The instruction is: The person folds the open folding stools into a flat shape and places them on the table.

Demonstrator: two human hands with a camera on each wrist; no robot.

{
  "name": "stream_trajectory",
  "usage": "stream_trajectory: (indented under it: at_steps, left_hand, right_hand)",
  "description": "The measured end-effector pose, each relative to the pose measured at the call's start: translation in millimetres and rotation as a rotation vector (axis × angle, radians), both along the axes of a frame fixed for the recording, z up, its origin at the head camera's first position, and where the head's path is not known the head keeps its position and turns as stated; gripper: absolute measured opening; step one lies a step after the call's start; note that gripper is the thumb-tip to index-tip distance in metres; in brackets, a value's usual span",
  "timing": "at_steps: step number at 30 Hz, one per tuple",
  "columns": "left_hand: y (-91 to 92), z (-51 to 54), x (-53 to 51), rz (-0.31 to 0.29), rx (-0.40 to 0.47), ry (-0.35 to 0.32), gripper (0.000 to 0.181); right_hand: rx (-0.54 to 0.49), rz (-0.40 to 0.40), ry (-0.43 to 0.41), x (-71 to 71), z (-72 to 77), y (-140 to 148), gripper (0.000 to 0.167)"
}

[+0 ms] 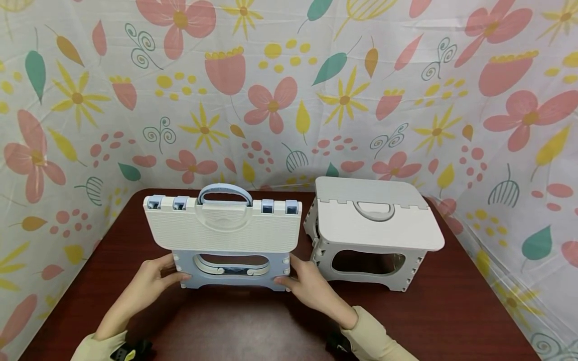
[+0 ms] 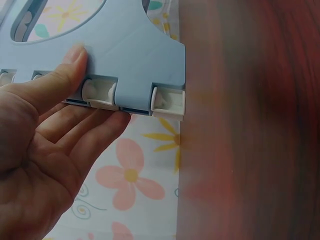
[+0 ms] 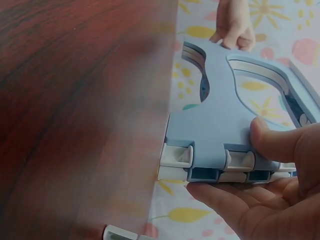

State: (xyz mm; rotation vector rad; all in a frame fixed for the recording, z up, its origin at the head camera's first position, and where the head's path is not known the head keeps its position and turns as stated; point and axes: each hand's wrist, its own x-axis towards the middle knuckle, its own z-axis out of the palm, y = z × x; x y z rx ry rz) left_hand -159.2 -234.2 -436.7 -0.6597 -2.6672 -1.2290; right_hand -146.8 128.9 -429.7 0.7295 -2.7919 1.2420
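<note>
A blue and white folding stool [image 1: 234, 282] stands on the table at centre left in the head view, its white top [image 1: 221, 235] tilted up with a blue handle along the upper edge. My left hand [image 1: 146, 286] grips its left side, thumb on the blue panel [image 2: 135, 55] and fingers behind the hinged edge in the left wrist view. On the opposite side my right hand [image 1: 313, 288] holds the edge the same way; the right wrist view shows the thumb on the blue panel [image 3: 215, 130] and fingers under the white hinges.
A grey and white folding stool [image 1: 379, 225] stands unfolded close by on the right. The dark red table [image 1: 226, 326] reaches back to a flower-patterned cloth [image 1: 271, 150] hanging behind and at both sides.
</note>
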Motion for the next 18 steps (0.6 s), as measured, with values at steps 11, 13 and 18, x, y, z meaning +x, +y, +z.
stream_trajectory:
  at_steps: [11, 13, 18]
  left_hand:
    - [3.2, 2.6, 4.9, 0.024, 0.012, 0.007, 0.042]
    - [3.8, 4.0, 5.9, 0.023, 0.022, 0.009, 0.042]
    - [4.5, 5.7, 7.2, 0.030, 0.032, -0.003, 0.045]
  right_hand:
    - [0.017, 0.006, -0.005, 1.0, -0.5, 2.7, 0.057]
    - [0.024, 0.003, -0.007, 1.8, 0.5, 2.8, 0.056]
    - [0.030, 0.003, 0.001, 3.5, 3.3, 3.2, 0.048]
